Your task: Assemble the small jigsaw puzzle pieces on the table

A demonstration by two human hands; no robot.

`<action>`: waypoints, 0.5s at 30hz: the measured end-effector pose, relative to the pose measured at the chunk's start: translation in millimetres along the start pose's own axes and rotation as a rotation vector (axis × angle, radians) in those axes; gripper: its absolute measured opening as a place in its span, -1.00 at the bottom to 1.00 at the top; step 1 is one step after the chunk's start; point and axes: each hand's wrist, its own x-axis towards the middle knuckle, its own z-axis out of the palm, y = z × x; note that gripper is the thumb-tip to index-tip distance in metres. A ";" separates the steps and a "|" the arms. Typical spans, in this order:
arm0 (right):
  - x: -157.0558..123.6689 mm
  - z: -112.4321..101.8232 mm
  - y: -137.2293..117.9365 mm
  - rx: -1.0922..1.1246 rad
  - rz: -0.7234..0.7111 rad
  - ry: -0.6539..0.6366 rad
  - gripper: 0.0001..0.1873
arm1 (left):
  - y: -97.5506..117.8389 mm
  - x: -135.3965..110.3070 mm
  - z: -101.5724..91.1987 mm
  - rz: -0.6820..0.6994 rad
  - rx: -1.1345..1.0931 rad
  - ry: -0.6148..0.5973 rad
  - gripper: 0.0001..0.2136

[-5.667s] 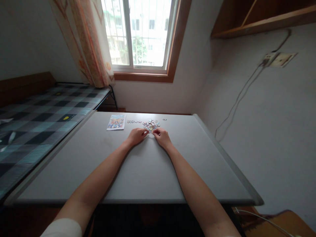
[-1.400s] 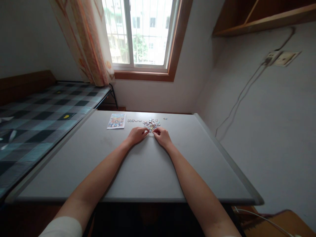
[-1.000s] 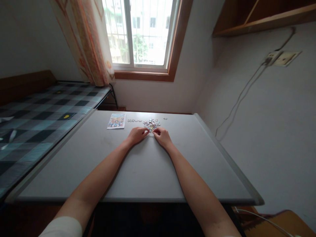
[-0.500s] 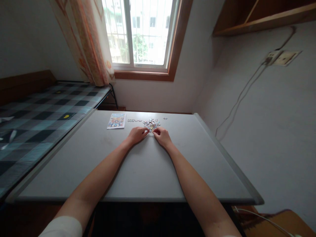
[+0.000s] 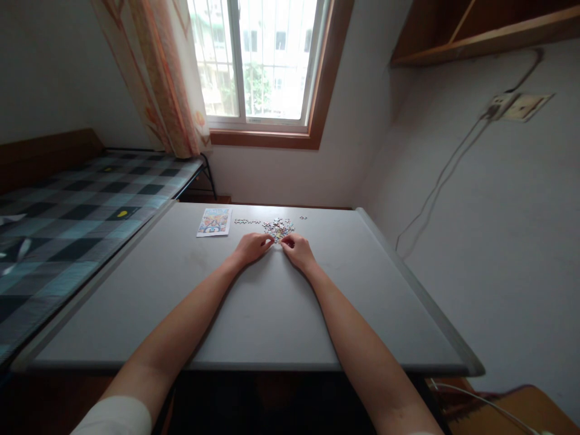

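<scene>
A small heap of jigsaw puzzle pieces (image 5: 280,227) in many colours lies on the grey-white table (image 5: 272,314). At the heap's near edge, my left hand (image 5: 252,246) has its thumb and fingers pinched together. My right hand (image 5: 298,249) is pinched in the same way just across from it, the fingertips of both close together. Whatever sits between the fingertips is too small to make out. Left of the heap, a short band of puzzle pieces (image 5: 247,222) is spread in rows. A few loose pieces (image 5: 303,217) lie to the right.
A printed picture sheet (image 5: 214,222) lies flat at the table's far left. Beyond the table's left edge stands a bed with a checked cover (image 5: 90,223). A wall with a socket (image 5: 521,106) and hanging cable is on the right; a window (image 5: 272,60) is ahead.
</scene>
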 end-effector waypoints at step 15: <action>0.0 0.0 -0.3 -0.001 0.005 0.000 -0.89 | 1.7 0.2 -1.0 -0.021 -0.009 -0.004 -0.71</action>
